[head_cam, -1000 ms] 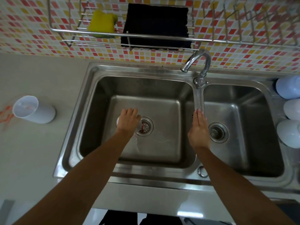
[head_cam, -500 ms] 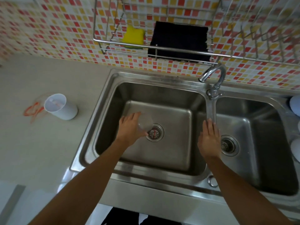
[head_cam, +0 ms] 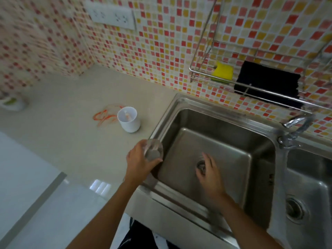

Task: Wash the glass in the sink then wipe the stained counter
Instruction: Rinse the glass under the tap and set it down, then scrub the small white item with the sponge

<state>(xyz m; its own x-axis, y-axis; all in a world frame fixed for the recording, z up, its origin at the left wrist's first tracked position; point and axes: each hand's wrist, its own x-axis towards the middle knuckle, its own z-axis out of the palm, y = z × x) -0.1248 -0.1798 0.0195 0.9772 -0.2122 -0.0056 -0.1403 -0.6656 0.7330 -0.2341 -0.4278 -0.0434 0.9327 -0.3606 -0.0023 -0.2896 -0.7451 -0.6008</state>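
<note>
Gripping glass (head_cam: 153,149), left hand (head_cam: 139,163)

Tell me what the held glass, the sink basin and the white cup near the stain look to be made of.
Glass, gripped by the left hand: clear glass or possibly clear plastic, see-through walls. Sink basin: brushed stainless steel, grey with soft reflections. White cup: probably matte plastic, opaque, no gloss; ceramic cannot be ruled out.
</note>
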